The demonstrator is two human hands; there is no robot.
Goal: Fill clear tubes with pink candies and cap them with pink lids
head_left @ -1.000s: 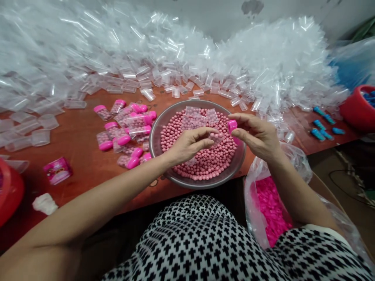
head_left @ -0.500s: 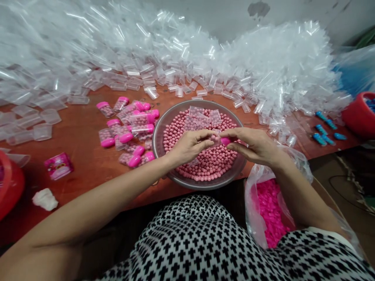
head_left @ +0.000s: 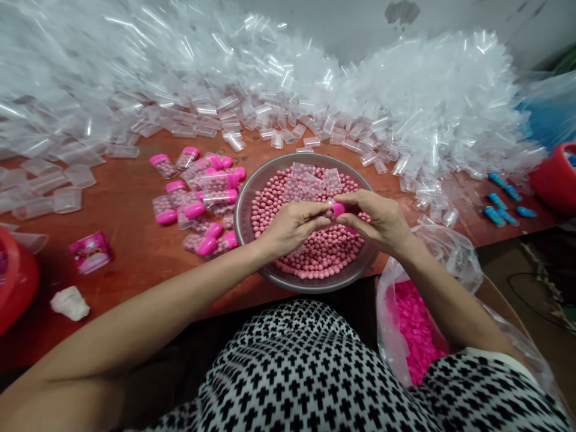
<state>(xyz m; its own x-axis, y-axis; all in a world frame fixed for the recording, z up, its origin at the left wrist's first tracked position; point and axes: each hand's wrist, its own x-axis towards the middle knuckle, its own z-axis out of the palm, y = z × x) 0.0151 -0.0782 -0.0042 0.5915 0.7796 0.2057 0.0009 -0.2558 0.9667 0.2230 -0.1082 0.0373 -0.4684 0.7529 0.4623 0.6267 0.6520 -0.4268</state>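
Observation:
Over a grey metal bowl (head_left: 238, 219) of pink candy balls (head_left: 310, 264), both my hands meet around one small container. My left hand (head_left: 294, 225) pinches the clear plastic tube, whose body is mostly hidden by the fingers. In my right hand (head_left: 375, 219) a bright pink cap (head_left: 338, 209) is held against the tube's mouth; whether it is fully seated I cannot tell. Several clear tubes (head_left: 306, 182) lie on the candies at the bowl's far side. Left of the bowl are filled containers with pink caps (head_left: 219, 197).
A large heap of clear tubes (head_left: 279, 72) spans the table's back. At my right hangs a plastic bag of pink caps (head_left: 416, 330). Blue-capped pieces (head_left: 504, 186) and a red tub (head_left: 555, 180) are far right. A pink packet (head_left: 91, 252) and crumpled white tissue (head_left: 71, 303) lie left.
My right hand has moved left, bringing the pink cap from beside the tube onto its mouth. My left hand stays nearly in place.

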